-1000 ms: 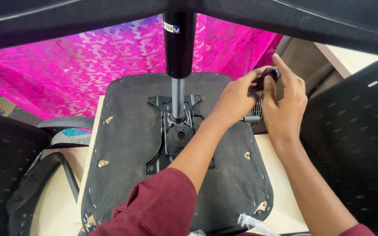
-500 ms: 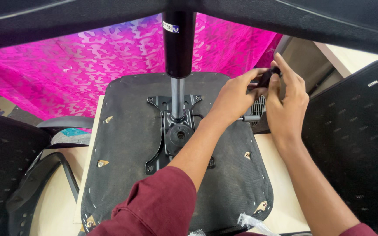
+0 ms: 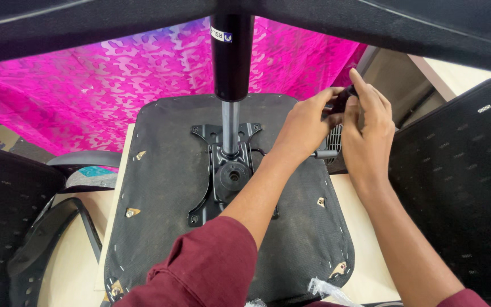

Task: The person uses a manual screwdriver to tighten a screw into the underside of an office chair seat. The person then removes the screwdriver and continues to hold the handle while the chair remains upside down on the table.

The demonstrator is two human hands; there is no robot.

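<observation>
A bright pink patterned cloth (image 3: 115, 74) is seen spread across the upper part of the frame. Black perforated chair backs (image 3: 461, 187) are stood at the right and lower left edges. A pale desk (image 3: 364, 256) is lit evenly from above.

The only label I can see is a small sticker (image 3: 221, 35) on the black gas cylinder (image 3: 232, 54) rising straight ahead of me. It is a narrow rectangle, white with a dark blue patch at its right end (wrapped partly round the tube, so its left edge curves out of sight). I see no packages, signs or screens.
</observation>
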